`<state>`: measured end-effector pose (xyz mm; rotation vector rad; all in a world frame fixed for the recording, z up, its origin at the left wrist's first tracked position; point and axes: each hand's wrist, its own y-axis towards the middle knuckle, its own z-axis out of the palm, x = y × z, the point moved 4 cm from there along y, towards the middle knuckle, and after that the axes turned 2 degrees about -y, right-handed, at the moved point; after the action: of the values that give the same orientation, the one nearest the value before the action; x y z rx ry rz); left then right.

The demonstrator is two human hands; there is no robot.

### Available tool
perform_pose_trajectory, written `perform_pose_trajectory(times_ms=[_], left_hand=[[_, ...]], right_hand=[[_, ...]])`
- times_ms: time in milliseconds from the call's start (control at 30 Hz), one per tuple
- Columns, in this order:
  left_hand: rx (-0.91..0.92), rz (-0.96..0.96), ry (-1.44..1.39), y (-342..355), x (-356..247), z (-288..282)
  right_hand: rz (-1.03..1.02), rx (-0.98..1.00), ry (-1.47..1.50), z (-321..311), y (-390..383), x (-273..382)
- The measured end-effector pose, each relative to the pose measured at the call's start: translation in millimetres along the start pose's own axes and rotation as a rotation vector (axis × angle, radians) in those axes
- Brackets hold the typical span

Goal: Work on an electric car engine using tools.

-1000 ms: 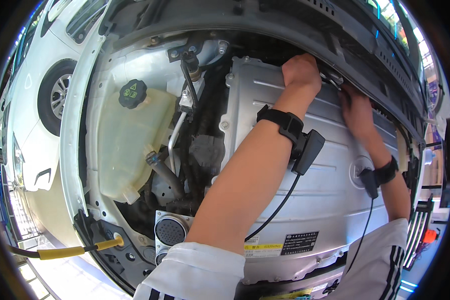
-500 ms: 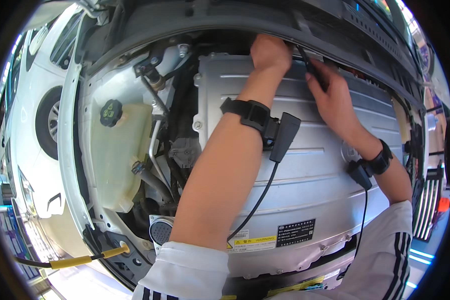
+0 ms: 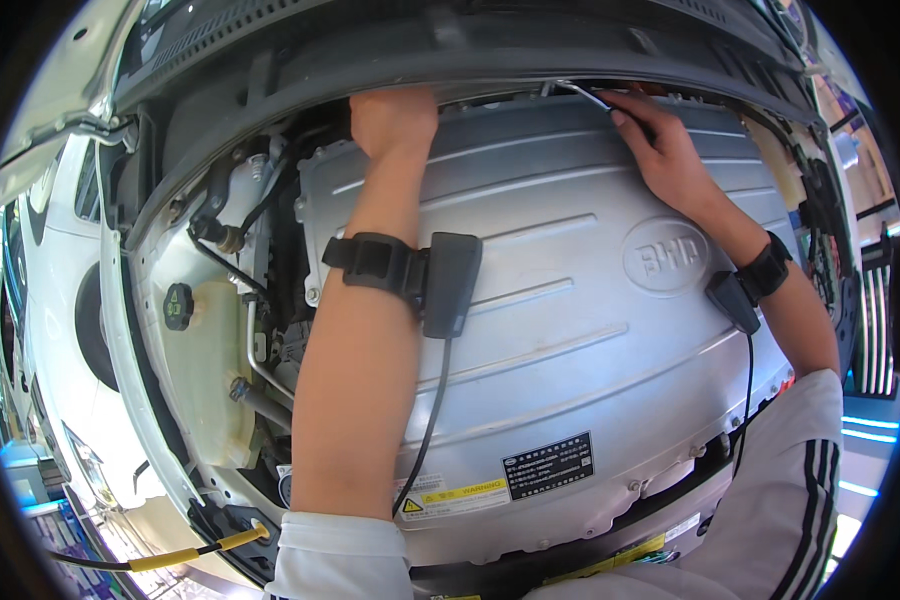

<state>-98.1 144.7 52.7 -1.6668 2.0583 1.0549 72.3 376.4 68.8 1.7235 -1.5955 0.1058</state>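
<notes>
My left hand [image 3: 392, 122] is curled at the upper edge of a large silver metal housing [image 3: 530, 255], its fingertips hidden under the black plastic cowl [image 3: 400, 52]; what they grip cannot be made out. To its right, my right hand [image 3: 660, 140] is closed on a slim metal hand tool [image 3: 582, 90] with a dark handle, whose shiny shaft reaches under the cowl's edge. Both wrists carry black straps with small devices [image 3: 452, 285] and trailing cables over the housing.
A translucent coolant tank [image 3: 205, 380] with a black cap, hoses and a metal pipe [image 3: 255, 340] line the left side of the engine bay. Beyond the fender stands a white car [image 3: 65, 330]. A cable in yellow sleeving [image 3: 165, 558] runs at the lower left.
The view has shifted, so both hands sit further left in it, the left more so. My right hand has moved higher along the housing's back edge, and the tool's shiny shaft now shows.
</notes>
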Motion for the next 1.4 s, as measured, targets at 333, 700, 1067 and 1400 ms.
perform_pose_trajectory(times_ms=[333, 700, 1067, 1400], left_hand=[[0.169, 0.054, 0.050, -14.1, -21.3, -7.1], [0.407, 0.143, -0.187, -8.7, -24.1, 33.8], [0.277, 0.204, -0.098, -13.0, -52.1, 64.3], [0.313, 0.143, -0.140, -7.9, -47.5, 63.6]], right_hand=[[-0.120, 0.033, -0.127, 2.8, 4.2, 9.6], [-0.007, 0.051, -0.288, 7.5, 5.9, 16.0], [0.003, 0.057, -0.381, 7.4, 6.0, 12.9], [-0.119, 0.348, -0.568, -18.7, 46.5, 20.4]])
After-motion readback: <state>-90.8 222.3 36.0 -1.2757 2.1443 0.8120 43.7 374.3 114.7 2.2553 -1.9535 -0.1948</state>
